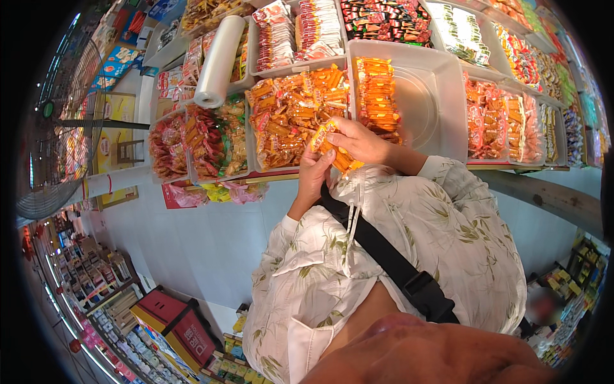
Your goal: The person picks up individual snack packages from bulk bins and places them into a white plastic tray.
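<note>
Both of my hands hold a small orange snack packet (344, 161) in front of my chest. My left hand (312, 165) grips its left side, while my right hand (360, 139) pinches its upper part with the thumb on top. Another orange-and-yellow wrapper end (322, 134) shows between the fingers; I cannot tell whether it is a separate packet. Just beyond my hands, a plastic bin holds a loose heap of similar orange packets (300, 108). In the bin to its right (429, 101), orange packets stand in neat rows (376, 93) along the left side.
A clear plastic bag roll (219, 62) lies across bins at the left. More bins hold red packets (168, 146), white-and-red packets (273, 41) and dark packets (386, 19). A wire-caged fan (62, 125) stands far left. A grey pole (542, 197) runs at the right. Another person (544, 307) appears at the lower right.
</note>
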`<control>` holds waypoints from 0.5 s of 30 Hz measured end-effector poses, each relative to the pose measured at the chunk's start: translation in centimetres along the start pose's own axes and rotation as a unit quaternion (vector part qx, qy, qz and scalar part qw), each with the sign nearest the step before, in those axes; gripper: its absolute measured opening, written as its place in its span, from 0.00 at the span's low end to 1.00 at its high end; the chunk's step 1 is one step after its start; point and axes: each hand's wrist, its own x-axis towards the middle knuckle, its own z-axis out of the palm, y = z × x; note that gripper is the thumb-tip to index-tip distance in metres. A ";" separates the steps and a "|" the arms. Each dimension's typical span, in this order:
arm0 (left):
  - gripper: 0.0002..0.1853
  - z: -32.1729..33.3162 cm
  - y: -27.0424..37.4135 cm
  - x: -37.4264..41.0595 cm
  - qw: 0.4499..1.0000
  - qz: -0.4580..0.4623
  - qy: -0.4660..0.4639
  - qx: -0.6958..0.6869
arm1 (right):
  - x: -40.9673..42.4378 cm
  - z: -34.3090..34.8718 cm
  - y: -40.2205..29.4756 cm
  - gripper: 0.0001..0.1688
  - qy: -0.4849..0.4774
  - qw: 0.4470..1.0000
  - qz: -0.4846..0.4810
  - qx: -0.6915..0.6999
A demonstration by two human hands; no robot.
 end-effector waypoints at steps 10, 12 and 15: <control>0.15 -0.8 -0.6 0.2 0.993 0.046 0.031 0.103 | -2.0 -0.6 -0.4 0.28 -0.003 0.999 -0.009 0.050; 0.15 -0.3 -0.6 0.2 0.993 0.031 0.043 0.102 | -2.4 -0.8 -0.4 0.28 -0.012 1.000 -0.004 0.016; 0.15 0.0 -0.9 0.3 0.992 0.045 0.032 0.114 | -3.2 -2.0 -2.9 0.26 -0.021 0.996 0.019 -0.089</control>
